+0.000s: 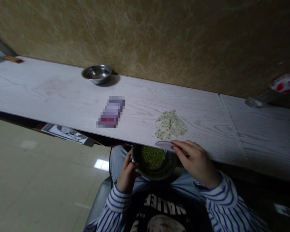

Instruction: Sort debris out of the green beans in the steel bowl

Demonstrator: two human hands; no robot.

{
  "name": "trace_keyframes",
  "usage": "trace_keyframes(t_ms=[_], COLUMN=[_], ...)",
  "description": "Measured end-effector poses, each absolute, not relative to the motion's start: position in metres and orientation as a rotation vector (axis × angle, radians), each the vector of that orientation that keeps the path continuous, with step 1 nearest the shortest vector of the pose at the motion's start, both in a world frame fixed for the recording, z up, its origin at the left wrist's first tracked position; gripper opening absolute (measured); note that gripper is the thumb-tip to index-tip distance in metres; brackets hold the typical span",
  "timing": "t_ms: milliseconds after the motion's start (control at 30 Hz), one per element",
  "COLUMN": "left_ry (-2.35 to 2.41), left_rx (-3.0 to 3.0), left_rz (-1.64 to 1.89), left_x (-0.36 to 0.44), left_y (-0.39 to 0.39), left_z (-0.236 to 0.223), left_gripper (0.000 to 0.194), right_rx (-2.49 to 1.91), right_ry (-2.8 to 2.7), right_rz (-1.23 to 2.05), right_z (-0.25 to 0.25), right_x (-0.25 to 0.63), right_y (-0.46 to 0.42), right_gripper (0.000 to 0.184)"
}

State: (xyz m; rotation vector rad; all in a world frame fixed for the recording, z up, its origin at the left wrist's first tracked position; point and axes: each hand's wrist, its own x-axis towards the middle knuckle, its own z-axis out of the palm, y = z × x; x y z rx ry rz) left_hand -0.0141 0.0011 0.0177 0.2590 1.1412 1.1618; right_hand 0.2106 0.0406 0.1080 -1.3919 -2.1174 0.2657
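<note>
White grains (170, 124) with little dark green bits mixed in lie in a loose pile on the desk (140, 91). Green beans (152, 158) lie in the big bowl (157, 175), a shiny metal one at 7 o'clock from the pile, down by the lap just past the near edge of the desk.

The left hand (127, 174) has its grip on the left side of the big bowl, with the thumb at the rim. The right hand (195, 159), at about 5 o'clock from the pile, pinches a thin pale piece (163, 144) between thumb and fingers. That piece is at 6 o'clock from the pile, by the desk edge — I cannot tell if it touches the wood.

How far along? It looks under way, not done. Lots of green beans are in the big bowl, but the white pile is on the desk, spread out, and green bits show all through it.

At 9 o'clock from the pile is a blurred flat thing (111, 112), maybe a phone. A small metal bowl (96, 74) sits at 10 o'clock, near the wall (145, 38). A clear bottle (273, 90) lies between 2 and 3 o'clock.
</note>
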Motion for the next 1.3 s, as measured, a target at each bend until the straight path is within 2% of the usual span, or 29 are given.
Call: trace_keyframes(t_ms=[233, 1300], left_ry=[1.132, 1.146], left_rx=[0.277, 0.253], left_rz=[1.143, 1.161], left_x=[-0.012, -0.012], left_y=[0.000, -0.002], left_z=[0.012, 0.011], left_gripper=[0.069, 0.066], right_rx=[-1.478, -1.505], right_ry=[-2.018, -2.031], right_rz=[0.171, 0.201], right_z=[0.105, 0.108], right_x=[0.224, 0.210], right_y=[0.038, 0.042], right_gripper=[0.022, 0.025])
